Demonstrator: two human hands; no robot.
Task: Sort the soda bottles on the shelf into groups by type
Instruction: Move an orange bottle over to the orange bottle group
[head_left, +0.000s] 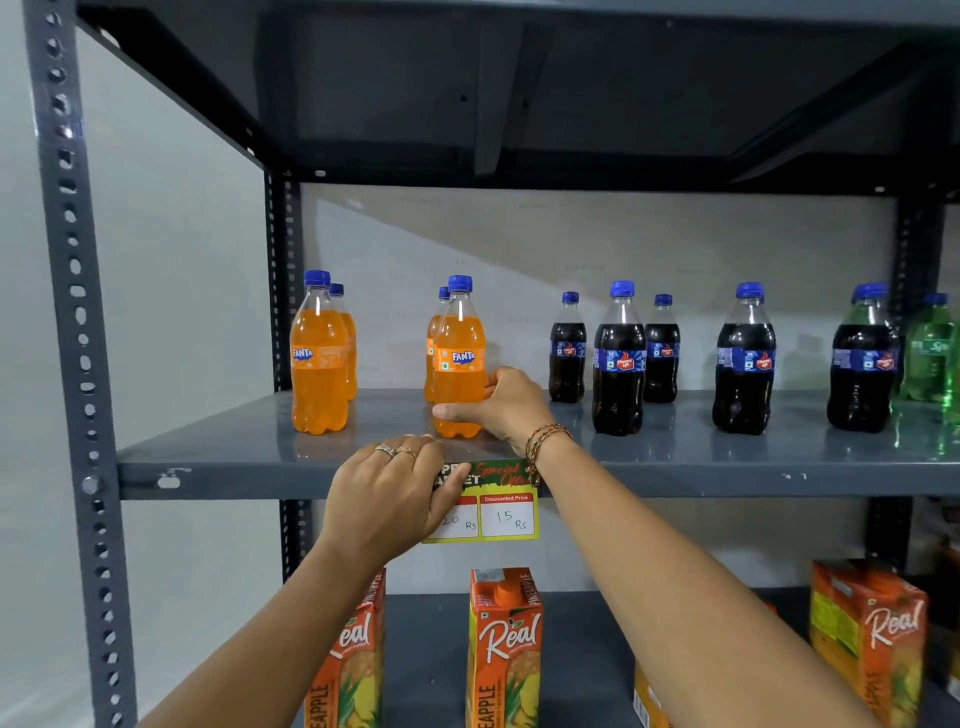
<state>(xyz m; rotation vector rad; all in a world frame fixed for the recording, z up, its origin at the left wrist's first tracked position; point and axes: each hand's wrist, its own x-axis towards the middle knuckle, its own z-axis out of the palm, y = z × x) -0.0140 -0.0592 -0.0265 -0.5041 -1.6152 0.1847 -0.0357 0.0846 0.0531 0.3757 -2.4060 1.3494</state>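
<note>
Setting: grey slotted-steel shelf (218, 457) against a pale wall, with a lower tier beneath holding orange cardboard pineapple juice cartons (503, 644).
Right hand: the right hand (501, 405) is wrapped round the lower body of an orange Fanta plastic bottle with a blue cap (458, 358), thumb across the front and fingers behind, clamped on it; the bottle stands upright near the front edge of the shelf.
Left hand: the left hand (392, 499) rests on the shelf's front lip, fingers together and curled over the edge, partly covering a green, red and yellow paper price tag (501, 506); it holds no bottle.
Step in hand: judging by the grip, the Fanta is being placed or shifted within the orange group.
Next move: likely sliding this bottle left towards the far-left orange pair (318, 358), keeping it upright and clear of the one just behind it.
Orange count: four, in two pairs, each with one bottle behind the other.
Dark cola count: five blue-labelled dark cola bottles (619, 364), set in the middle and right.
Green count: at least two green soda bottles (930, 353) at the right edge; the frame cuts them off, so I cannot tell the total.
Progress: types look largely grouped, though one green bottle stands behind a cola.
</note>
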